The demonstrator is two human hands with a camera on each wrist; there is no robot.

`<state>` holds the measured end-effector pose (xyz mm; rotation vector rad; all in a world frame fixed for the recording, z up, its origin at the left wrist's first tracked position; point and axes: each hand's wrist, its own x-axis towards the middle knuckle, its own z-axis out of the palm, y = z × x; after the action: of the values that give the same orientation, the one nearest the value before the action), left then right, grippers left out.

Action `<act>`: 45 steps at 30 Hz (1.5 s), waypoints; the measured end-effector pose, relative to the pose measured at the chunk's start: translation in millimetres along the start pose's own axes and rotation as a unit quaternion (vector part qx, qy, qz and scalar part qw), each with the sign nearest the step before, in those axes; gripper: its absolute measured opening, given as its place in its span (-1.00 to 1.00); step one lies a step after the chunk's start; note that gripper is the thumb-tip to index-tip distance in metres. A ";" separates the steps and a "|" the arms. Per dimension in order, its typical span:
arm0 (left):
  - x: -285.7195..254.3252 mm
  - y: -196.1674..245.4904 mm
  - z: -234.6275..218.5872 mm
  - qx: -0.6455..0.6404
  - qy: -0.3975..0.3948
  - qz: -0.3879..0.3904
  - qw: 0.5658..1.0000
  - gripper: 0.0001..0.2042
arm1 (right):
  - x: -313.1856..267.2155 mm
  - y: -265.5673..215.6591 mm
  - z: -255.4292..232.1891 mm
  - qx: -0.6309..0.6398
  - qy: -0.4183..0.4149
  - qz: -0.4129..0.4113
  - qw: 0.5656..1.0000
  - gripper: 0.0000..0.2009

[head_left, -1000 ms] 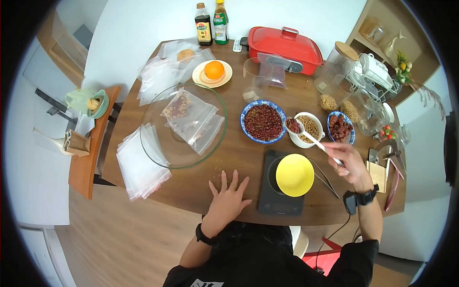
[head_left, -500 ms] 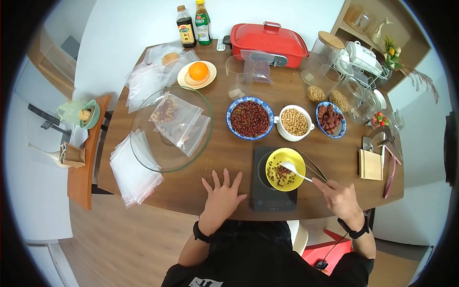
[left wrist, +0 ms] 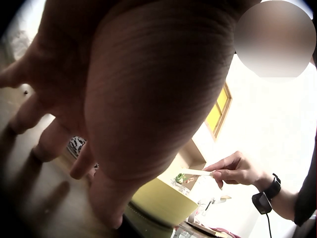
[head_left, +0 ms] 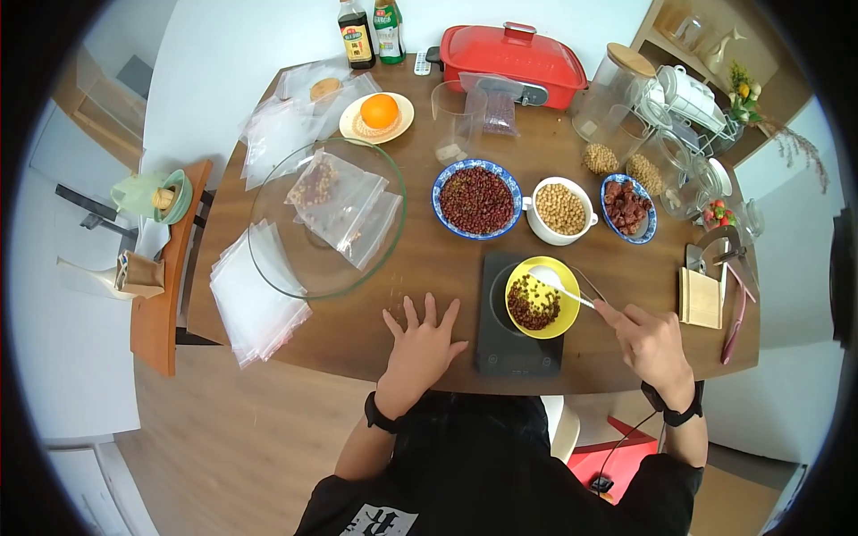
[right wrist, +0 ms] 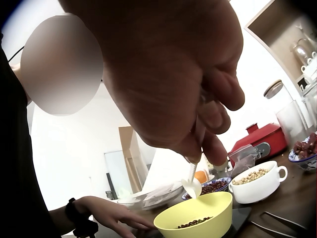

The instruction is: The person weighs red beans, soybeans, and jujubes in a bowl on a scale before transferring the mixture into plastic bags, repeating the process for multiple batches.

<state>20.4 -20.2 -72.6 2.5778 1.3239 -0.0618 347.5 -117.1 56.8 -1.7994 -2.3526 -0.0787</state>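
My right hand (head_left: 650,344) pinches the handle of a white spoon (head_left: 579,298). The spoon's head overlaps the far part of a yellow bowl (head_left: 570,313); in the right wrist view the spoon head (right wrist: 192,188) hangs just above the rim and looks bare. Small dark red beans (head_left: 534,314) lie in the bowl's bottom. Under the bowl is a black kitchen scale (head_left: 511,359). My left hand (head_left: 418,350) rests on the table left of the scale, fingers spread. Beyond the scale stand a blue-rimmed bowl (head_left: 436,207) of red beans and a white two-handled bowl (head_left: 556,236) of pale beans.
A large glass bowl (head_left: 404,196) with bagged beans stands left, beside stacked zip bags (head_left: 255,299). A blue-rimmed bowl of dates (head_left: 626,207) and glass jars (head_left: 608,112) are at right. Tongs (right wrist: 282,225) lie beside the scale. A red electric cooker (head_left: 514,55) stands behind.
The right hand brought the spoon of red beans from over the white bowl to the yellow bowl. Beans now lie there, and the spoon head is raised. The left hand stayed on the table.
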 end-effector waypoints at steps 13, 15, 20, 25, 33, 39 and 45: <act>0.9 12.6 6.2 0.010 0.004 -0.005 1.000 -0.31 | 64.7 24.0 29.1 0.109 0.044 0.079 0.990 -0.72; 2.7 17.1 5.7 0.027 0.022 -0.038 0.999 -0.31 | 85.6 34.7 40.7 0.149 0.092 0.070 0.982 -0.73; -1.9 7.1 -2.0 0.021 0.011 -0.025 0.999 -0.30 | 139.0 37.1 46.7 0.053 0.085 -0.012 0.995 -0.73; -2.1 -9.8 -7.8 -0.002 -0.005 0.010 1.000 -0.32 | 162.6 41.6 45.8 0.027 0.079 -0.080 0.993 -0.70; 1.6 0.5 -3.0 0.039 0.007 0.005 0.999 -0.32 | 158.5 37.9 83.5 -0.064 0.035 -0.116 0.991 -0.53; 4.4 4.9 0.3 0.040 0.018 -0.010 0.999 -0.33 | 145.5 46.3 63.2 -0.042 0.005 -0.055 0.998 -0.47; 7.7 6.9 -0.9 0.045 0.012 -0.011 0.999 -0.33 | 153.7 56.9 81.8 0.137 0.013 -0.015 0.990 -0.66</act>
<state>30.4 -17.8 -71.6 2.6474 1.3874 -0.0976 354.5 56.7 -0.7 -1.6233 -2.2437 0.2067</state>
